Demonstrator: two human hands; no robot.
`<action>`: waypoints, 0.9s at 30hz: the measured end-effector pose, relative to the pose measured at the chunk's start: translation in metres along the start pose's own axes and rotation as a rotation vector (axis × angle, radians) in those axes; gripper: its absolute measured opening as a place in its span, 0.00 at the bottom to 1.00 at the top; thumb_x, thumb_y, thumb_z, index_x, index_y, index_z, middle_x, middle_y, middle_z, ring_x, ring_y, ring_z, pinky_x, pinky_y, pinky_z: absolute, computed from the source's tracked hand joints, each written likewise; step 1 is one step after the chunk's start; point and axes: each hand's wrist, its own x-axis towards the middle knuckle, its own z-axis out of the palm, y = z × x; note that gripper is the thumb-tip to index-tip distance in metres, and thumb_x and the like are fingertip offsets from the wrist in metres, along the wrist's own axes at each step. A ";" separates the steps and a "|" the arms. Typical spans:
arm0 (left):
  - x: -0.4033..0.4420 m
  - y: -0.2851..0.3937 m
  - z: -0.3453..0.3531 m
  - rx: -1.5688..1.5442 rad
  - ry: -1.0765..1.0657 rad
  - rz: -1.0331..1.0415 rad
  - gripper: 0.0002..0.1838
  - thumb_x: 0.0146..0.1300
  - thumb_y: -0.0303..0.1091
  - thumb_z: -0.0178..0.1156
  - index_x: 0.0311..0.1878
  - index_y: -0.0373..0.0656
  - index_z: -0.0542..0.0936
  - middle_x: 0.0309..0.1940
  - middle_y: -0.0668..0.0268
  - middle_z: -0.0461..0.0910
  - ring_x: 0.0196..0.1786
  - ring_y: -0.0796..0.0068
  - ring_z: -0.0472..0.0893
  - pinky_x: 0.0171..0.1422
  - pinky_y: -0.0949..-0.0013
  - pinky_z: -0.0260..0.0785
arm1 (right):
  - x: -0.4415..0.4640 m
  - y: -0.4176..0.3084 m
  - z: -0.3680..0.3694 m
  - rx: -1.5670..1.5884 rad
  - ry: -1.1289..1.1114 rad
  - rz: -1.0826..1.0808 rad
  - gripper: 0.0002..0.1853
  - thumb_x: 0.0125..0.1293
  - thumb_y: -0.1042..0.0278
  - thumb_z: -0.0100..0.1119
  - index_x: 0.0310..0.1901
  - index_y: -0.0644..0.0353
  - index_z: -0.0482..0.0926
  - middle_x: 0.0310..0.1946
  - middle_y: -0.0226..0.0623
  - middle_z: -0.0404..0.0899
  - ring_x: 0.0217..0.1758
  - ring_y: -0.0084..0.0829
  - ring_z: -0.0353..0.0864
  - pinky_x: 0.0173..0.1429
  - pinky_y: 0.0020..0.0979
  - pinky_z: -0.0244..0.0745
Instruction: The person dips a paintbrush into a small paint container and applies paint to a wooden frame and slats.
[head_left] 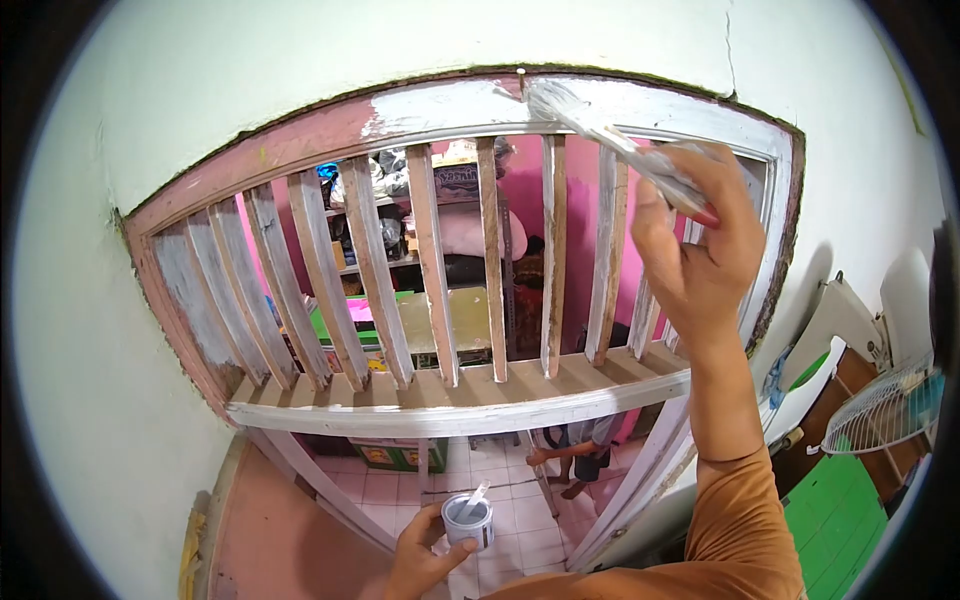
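My right hand (pixel 700 235) is closed round the handle of a paintbrush (pixel 610 135), raised at the upper right. The bristles touch the top rail of a slatted wooden window frame (pixel 440 105), beside a nail (pixel 521 82). White paint covers that rail from its middle to the right; its left part is pink-brown. Low in the view, my left hand (pixel 430 550) grips a small paint can (pixel 468 525) with grey-white paint inside. A pale stick (pixel 478 494) leans out of the can. Several upright slats (pixel 430 260) are streaked with white.
Below the frame is a doorway with a tiled floor (pixel 510 520). A person (pixel 580 450) stands there beside a ladder (pixel 535 465). Shelves of goods show behind the slats. At right are a fan guard (pixel 880 410) and a green panel (pixel 835 520). A pink-brown door (pixel 290 530) stands at left.
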 end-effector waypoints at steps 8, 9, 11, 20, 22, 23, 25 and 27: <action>0.001 0.004 0.002 0.073 -0.013 -0.043 0.31 0.62 0.32 0.76 0.64 0.33 0.73 0.55 0.61 0.79 0.58 0.71 0.79 0.64 0.65 0.71 | 0.002 -0.004 0.005 0.026 -0.030 0.030 0.15 0.57 0.77 0.69 0.47 0.63 0.82 0.37 0.38 0.81 0.32 0.29 0.81 0.37 0.27 0.77; 0.002 0.006 0.004 -0.008 0.009 -0.084 0.35 0.60 0.32 0.78 0.66 0.31 0.72 0.60 0.57 0.79 0.64 0.67 0.78 0.72 0.60 0.69 | 0.002 -0.004 0.000 0.032 -0.032 0.085 0.15 0.57 0.76 0.69 0.47 0.63 0.82 0.36 0.38 0.81 0.33 0.29 0.81 0.37 0.27 0.77; 0.001 0.003 0.004 -0.004 0.018 -0.069 0.35 0.60 0.32 0.78 0.66 0.31 0.72 0.60 0.57 0.79 0.64 0.67 0.79 0.72 0.60 0.69 | 0.004 -0.003 0.000 0.041 -0.036 0.138 0.15 0.57 0.76 0.69 0.47 0.63 0.82 0.36 0.37 0.81 0.33 0.29 0.81 0.37 0.26 0.77; 0.002 -0.003 0.001 0.009 0.009 -0.047 0.34 0.61 0.32 0.77 0.66 0.30 0.72 0.59 0.57 0.80 0.63 0.68 0.79 0.71 0.61 0.69 | 0.007 -0.007 -0.004 0.002 -0.079 0.126 0.14 0.57 0.77 0.66 0.46 0.63 0.82 0.35 0.37 0.80 0.30 0.28 0.80 0.35 0.26 0.76; 0.002 -0.004 0.001 0.028 0.002 -0.047 0.34 0.61 0.32 0.77 0.66 0.30 0.72 0.59 0.57 0.80 0.63 0.68 0.79 0.71 0.61 0.70 | 0.008 -0.006 -0.003 0.039 0.002 0.032 0.14 0.56 0.77 0.67 0.46 0.64 0.81 0.34 0.37 0.80 0.30 0.28 0.79 0.35 0.26 0.75; 0.001 -0.004 0.001 0.013 0.011 -0.056 0.34 0.62 0.32 0.77 0.66 0.30 0.72 0.59 0.58 0.80 0.63 0.68 0.79 0.71 0.61 0.70 | 0.009 -0.005 0.000 0.038 0.018 -0.017 0.14 0.56 0.77 0.67 0.45 0.64 0.81 0.34 0.36 0.80 0.30 0.28 0.79 0.34 0.27 0.75; 0.001 0.000 0.003 0.000 0.019 -0.067 0.34 0.62 0.33 0.77 0.66 0.30 0.72 0.59 0.58 0.80 0.63 0.68 0.79 0.71 0.62 0.70 | 0.009 -0.006 0.006 0.012 0.014 -0.040 0.14 0.55 0.78 0.67 0.45 0.64 0.81 0.34 0.37 0.80 0.30 0.28 0.78 0.34 0.27 0.75; 0.001 0.007 0.006 -0.002 0.026 -0.080 0.34 0.62 0.33 0.77 0.66 0.30 0.72 0.59 0.58 0.80 0.63 0.68 0.79 0.71 0.62 0.70 | 0.006 -0.010 0.004 -0.010 -0.006 -0.017 0.14 0.55 0.79 0.67 0.45 0.64 0.82 0.34 0.37 0.80 0.30 0.28 0.78 0.34 0.28 0.75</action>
